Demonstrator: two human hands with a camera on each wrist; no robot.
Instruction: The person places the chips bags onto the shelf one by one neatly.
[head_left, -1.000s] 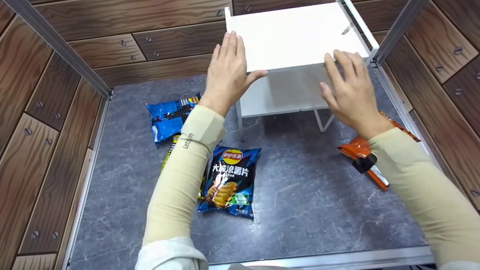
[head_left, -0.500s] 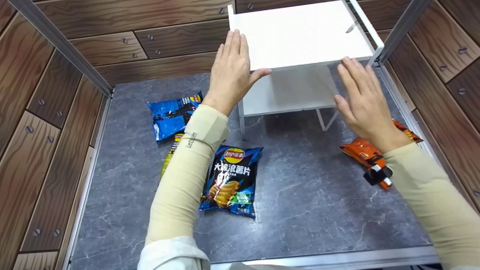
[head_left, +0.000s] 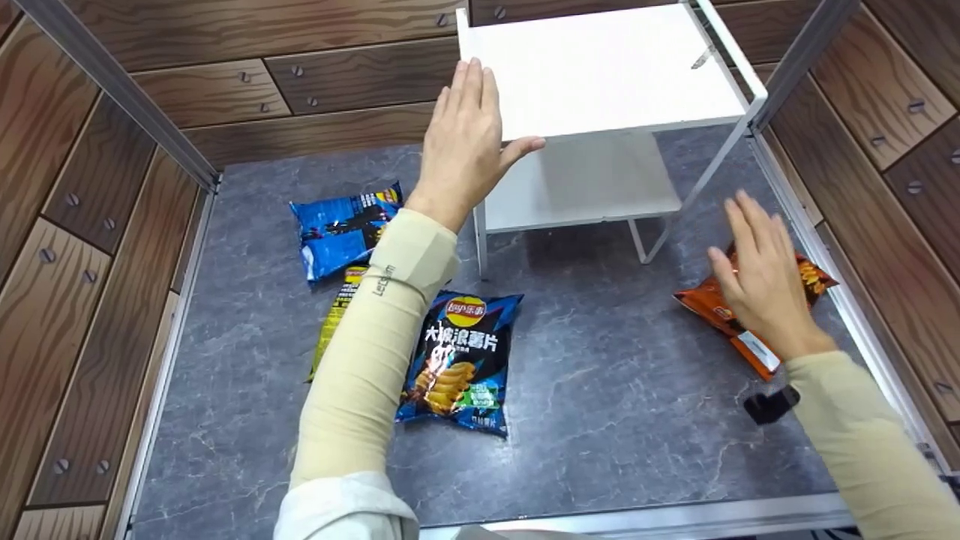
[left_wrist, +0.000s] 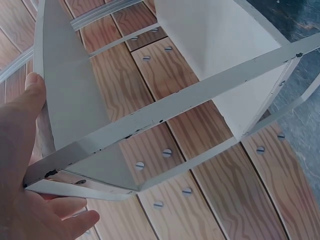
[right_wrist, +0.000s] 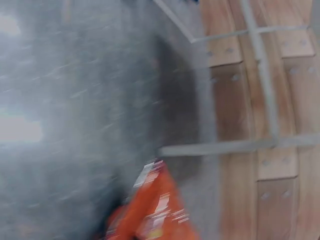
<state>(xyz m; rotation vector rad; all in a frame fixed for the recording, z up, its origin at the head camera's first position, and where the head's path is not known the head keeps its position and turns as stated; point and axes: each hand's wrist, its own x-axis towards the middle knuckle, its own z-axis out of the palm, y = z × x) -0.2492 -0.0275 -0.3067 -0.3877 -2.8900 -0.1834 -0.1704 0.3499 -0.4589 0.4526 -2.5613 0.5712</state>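
Note:
A white two-tier shelf [head_left: 600, 71] stands at the back. My left hand [head_left: 461, 146] grips its front left corner, thumb along the front edge and fingers at the side. In the left wrist view, the thumb and fingertips of my left hand [left_wrist: 30, 165] lie on either side of the shelf's frame [left_wrist: 165, 107]. My right hand [head_left: 765, 277], fingers extended and holding nothing, is over an orange chip bag [head_left: 697, 300]; whether they touch cannot be told. In the blurred right wrist view, the orange chip bag [right_wrist: 160, 215] shows at the bottom.
A black-and-blue chip bag [head_left: 469, 360] lies in front of the shelf. Left of it, partly under my left arm, are a yellow chip bag [head_left: 334, 322] and a blue chip bag [head_left: 337, 232]. Wood-patterned walls [head_left: 67, 300] border the grey marbled surface [head_left: 600, 420].
My right hand has left the shelf's front edge and moved right and toward me, over the orange chip bag. My left hand stays at the shelf's corner.

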